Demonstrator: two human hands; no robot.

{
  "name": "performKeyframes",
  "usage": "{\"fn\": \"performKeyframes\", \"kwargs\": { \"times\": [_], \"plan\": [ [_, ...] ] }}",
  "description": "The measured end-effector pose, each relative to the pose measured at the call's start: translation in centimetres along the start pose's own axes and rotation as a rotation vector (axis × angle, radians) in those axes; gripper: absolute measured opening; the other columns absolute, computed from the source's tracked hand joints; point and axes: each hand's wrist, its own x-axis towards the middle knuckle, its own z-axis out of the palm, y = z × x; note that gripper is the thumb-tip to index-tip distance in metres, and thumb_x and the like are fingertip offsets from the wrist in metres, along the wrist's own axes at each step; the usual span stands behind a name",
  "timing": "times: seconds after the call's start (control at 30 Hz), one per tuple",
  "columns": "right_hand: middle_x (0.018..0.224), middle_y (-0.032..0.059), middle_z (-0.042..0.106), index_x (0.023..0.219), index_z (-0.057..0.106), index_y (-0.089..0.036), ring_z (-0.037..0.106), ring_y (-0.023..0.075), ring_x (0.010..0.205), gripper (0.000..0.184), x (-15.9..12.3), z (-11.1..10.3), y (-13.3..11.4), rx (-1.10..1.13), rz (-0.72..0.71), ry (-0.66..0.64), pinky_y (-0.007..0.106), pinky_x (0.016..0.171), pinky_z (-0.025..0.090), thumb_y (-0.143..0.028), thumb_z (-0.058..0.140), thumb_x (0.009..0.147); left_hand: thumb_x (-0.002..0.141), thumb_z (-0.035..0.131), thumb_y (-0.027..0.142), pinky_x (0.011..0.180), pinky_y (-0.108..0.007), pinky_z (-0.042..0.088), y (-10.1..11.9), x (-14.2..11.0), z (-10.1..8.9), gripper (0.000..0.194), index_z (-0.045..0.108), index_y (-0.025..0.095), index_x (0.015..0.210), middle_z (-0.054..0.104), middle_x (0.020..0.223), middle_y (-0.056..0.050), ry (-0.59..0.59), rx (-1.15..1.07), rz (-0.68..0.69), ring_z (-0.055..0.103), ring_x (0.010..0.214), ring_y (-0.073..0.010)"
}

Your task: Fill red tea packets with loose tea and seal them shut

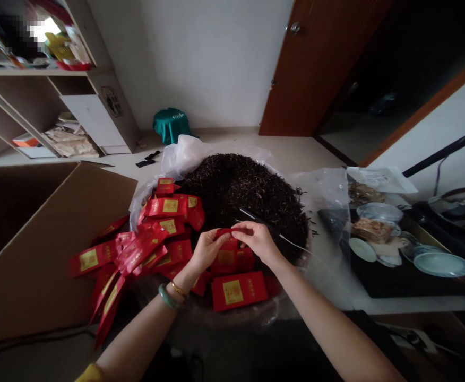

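Both my hands pinch the top edge of a red packet with a gold label, held over the front of a large heap of dark dried tea leaves. My left hand closes on the packet's left corner, fingers bent; a green bangle and a gold bracelet circle that wrist. On the opposite corner my right hand grips with thumb and fingertips. Right behind the right hand lies a dark, slim tool with a white cord. More red packets pile up to the left, and one packet lies flat in front.
An open cardboard box stands at the left. Clear plastic sheeting spreads around the heap. To the right, a dark tray carries lidded bowls and dishes. Behind are a shelf unit, a green covered bin and a brown door.
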Motion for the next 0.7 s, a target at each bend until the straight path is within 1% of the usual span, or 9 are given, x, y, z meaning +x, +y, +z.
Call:
{"fn": "performKeyframes", "kwargs": {
  "times": [0.1,0.17,0.23,0.3,0.37,0.43,0.5,0.6,0.7],
  "plan": [
    [0.064,-0.0001,0.063,0.071,0.067,-0.016,0.053,0.0087,0.046,0.022,0.0,-0.2,-0.4,-0.097,-0.050,0.014,0.019,0.037,0.044,-0.036,0.070,0.064,0.066,0.073,0.048,0.062,-0.024,0.048,0.2,0.0,-0.1,0.038,0.070,0.013,0.079,0.072,0.075,-0.004,0.004,0.012,-0.006,0.064,0.068,-0.0163],
    [0.061,-0.0009,0.063,0.071,0.066,-0.016,0.049,0.0073,0.040,0.021,0.0,-0.1,-0.6,-0.126,-0.067,0.031,0.020,0.037,0.043,-0.036,0.068,0.066,0.064,0.075,0.048,0.060,-0.023,0.048,0.3,0.0,-0.2,0.040,0.069,0.012,0.082,0.072,0.076,-0.004,0.011,0.013,-0.031,0.063,0.065,-0.0157],
    [0.061,-0.0008,0.064,0.071,0.065,-0.016,0.049,0.0075,0.039,0.020,0.0,0.0,-0.6,-0.134,-0.078,0.033,0.021,0.037,0.043,-0.036,0.067,0.067,0.060,0.078,0.047,0.061,-0.024,0.049,0.4,0.0,-0.3,0.045,0.070,0.011,0.086,0.072,0.078,-0.005,-0.017,-0.011,-0.089,0.064,0.065,-0.0159],
    [0.064,0.0002,0.066,0.074,0.066,-0.016,0.053,0.0092,0.043,0.019,0.2,0.1,-0.7,-0.154,-0.088,0.003,0.021,0.039,0.043,-0.034,0.065,0.069,0.054,0.082,0.045,0.062,-0.025,0.050,0.6,-0.1,-0.3,0.049,0.070,0.010,0.086,0.073,0.077,-0.005,-0.059,-0.045,-0.148,0.064,0.064,-0.0162],
    [0.067,0.0009,0.068,0.077,0.068,-0.017,0.057,0.0113,0.050,0.016,0.5,0.1,-0.9,-0.219,-0.109,-0.051,0.022,0.045,0.046,-0.030,0.066,0.069,0.049,0.085,0.043,0.062,-0.025,0.049,0.7,-0.1,-0.3,0.048,0.071,0.010,0.082,0.072,0.072,-0.004,-0.086,-0.067,-0.178,0.064,0.063,-0.0158],
    [0.067,0.0008,0.069,0.075,0.070,-0.017,0.060,0.0126,0.057,0.011,0.6,0.1,-1.2,-0.317,-0.152,-0.085,0.024,0.053,0.048,-0.026,0.068,0.069,0.045,0.087,0.039,0.059,-0.023,0.048,0.8,-0.2,-0.1,0.046,0.070,0.010,0.076,0.071,0.066,-0.002,-0.092,-0.087,-0.187,0.062,0.060,-0.0142],
    [0.066,0.0005,0.068,0.070,0.071,-0.018,0.060,0.0129,0.060,0.006,0.7,0.1,-1.4,-0.405,-0.207,-0.082,0.024,0.058,0.048,-0.023,0.069,0.069,0.045,0.088,0.038,0.057,-0.022,0.047,0.7,-0.4,0.1,0.043,0.069,0.011,0.072,0.069,0.063,-0.001,-0.082,-0.132,-0.203,0.061,0.056,-0.0121],
    [0.067,0.0000,0.067,0.069,0.072,-0.018,0.060,0.0126,0.060,0.004,0.6,0.3,-1.5,-0.455,-0.268,-0.062,0.024,0.058,0.047,-0.021,0.069,0.070,0.046,0.087,0.039,0.057,-0.022,0.048,0.5,-0.6,0.4,0.041,0.068,0.011,0.069,0.069,0.061,0.000,-0.063,-0.223,-0.234,0.060,0.054,-0.0111],
    [0.067,-0.0002,0.067,0.070,0.072,-0.019,0.060,0.0131,0.060,0.005,0.5,0.6,-1.3,-0.433,-0.267,-0.065,0.025,0.058,0.047,-0.022,0.069,0.072,0.044,0.088,0.039,0.058,-0.024,0.049,0.4,-0.7,0.5,0.043,0.069,0.010,0.069,0.070,0.062,-0.001,-0.057,-0.264,-0.277,0.062,0.055,-0.0124]
  ]
}}
